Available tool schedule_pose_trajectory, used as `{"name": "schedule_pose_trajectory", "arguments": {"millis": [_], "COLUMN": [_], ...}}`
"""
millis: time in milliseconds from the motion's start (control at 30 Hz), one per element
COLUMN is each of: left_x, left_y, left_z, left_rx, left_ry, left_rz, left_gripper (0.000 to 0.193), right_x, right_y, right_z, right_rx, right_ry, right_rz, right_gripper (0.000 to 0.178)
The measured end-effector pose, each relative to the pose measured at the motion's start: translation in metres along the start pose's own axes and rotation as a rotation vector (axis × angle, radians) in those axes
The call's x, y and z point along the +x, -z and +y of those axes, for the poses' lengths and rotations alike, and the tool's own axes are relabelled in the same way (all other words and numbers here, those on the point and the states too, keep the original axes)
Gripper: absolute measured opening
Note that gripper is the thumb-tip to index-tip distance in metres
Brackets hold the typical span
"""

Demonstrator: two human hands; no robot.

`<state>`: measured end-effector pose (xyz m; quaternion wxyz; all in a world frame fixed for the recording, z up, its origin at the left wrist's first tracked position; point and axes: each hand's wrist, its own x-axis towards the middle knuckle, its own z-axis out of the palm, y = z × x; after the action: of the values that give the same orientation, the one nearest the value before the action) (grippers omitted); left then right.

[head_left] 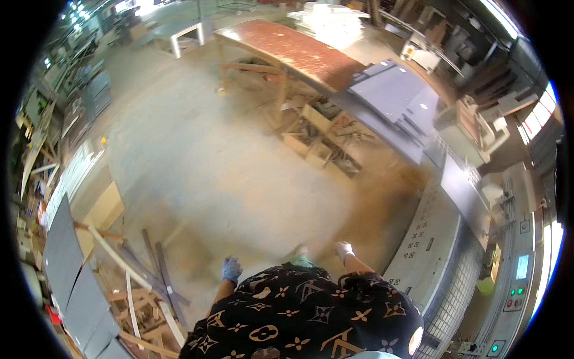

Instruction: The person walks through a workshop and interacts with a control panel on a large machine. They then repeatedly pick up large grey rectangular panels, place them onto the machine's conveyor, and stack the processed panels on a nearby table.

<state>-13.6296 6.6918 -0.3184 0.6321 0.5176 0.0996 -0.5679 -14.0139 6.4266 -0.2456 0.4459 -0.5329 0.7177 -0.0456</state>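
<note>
I look down over my black patterned shirt at a dusty concrete floor (227,173). My left hand (231,268) wears a blue glove and hangs at my side, fingers curled, with nothing visible in it. My right hand (343,249) wears a white glove and hangs close to a grey machine table (427,239), also with nothing visible in it. Neither hand touches anything. A shoe tip (299,252) shows between them.
A long rust-brown worktable (287,51) stands ahead, with grey panels (394,90) stacked at its right end and wooden crates of offcuts (320,140) under it. Scrap wood strips (140,281) and grey boards (66,269) lie at my left. A control panel (517,281) is at right.
</note>
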Motion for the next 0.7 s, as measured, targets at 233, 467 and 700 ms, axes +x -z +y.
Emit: {"name": "schedule_pose_trajectory", "arguments": {"millis": [233,467,700], "left_x": [0.099,0.170,0.266], "left_y": [-0.257,-0.563,-0.824], "left_z": [0.045,0.095,0.177], "left_rx": [0.135,0.810,1.052], "left_ry": [0.100,-0.305,-0.900], "left_rz": [-0.451,-0.484,-0.303], "left_gripper": [0.014,0.073,0.074], "right_x": [0.084,0.027,0.007], "right_y": [0.065,0.119,0.084], "right_z": [0.140,0.038,0.103], "right_rx": [0.629,0.922,1.307], "right_ry": [-0.419,-0.136,-0.098], "right_rz": [-0.274,0.135,0.415], "right_gripper": [0.019,0.029,0.028]}}
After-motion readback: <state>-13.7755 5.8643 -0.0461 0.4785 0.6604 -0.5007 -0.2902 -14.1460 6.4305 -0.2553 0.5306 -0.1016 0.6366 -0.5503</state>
